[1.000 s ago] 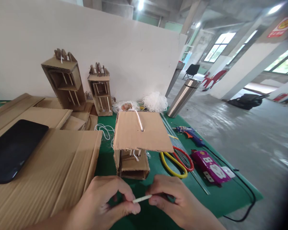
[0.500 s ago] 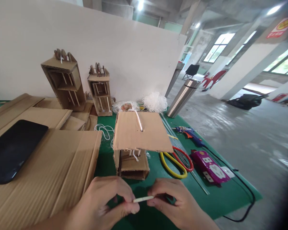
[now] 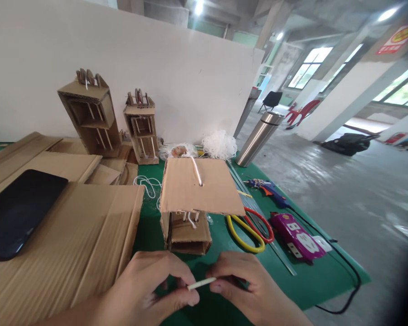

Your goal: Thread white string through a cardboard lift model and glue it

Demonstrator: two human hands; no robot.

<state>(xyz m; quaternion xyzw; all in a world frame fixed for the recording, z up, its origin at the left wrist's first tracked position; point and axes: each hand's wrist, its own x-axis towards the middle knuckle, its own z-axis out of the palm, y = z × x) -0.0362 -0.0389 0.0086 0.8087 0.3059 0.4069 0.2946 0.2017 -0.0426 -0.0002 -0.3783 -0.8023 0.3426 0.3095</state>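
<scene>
Between my hands, close to the table's front, is a short pale stick (image 3: 201,284). My left hand (image 3: 156,283) pinches its left end between thumb and fingers. The thumb and fingertips of my right hand (image 3: 241,283) close on its right end. Just beyond them stands a cardboard box structure (image 3: 190,237) with a flat cardboard top (image 3: 204,185) that juts out to the right. A white string (image 3: 197,170) runs across this top into a small hole, and its end hangs out underneath, near short pale sticks.
Cardboard sheets (image 3: 88,226) and a black phone (image 3: 20,213) lie left. Two cardboard towers (image 3: 102,127) stand behind. Scissors (image 3: 246,240), a glue gun (image 3: 274,192), a purple power strip (image 3: 299,237) and a steel flask (image 3: 260,140) are on the right. White string is bundled (image 3: 220,145) behind the box.
The stick tilts slightly more, its right end higher, and my fingers have shifted a little on it. Everything else on the table is unchanged.
</scene>
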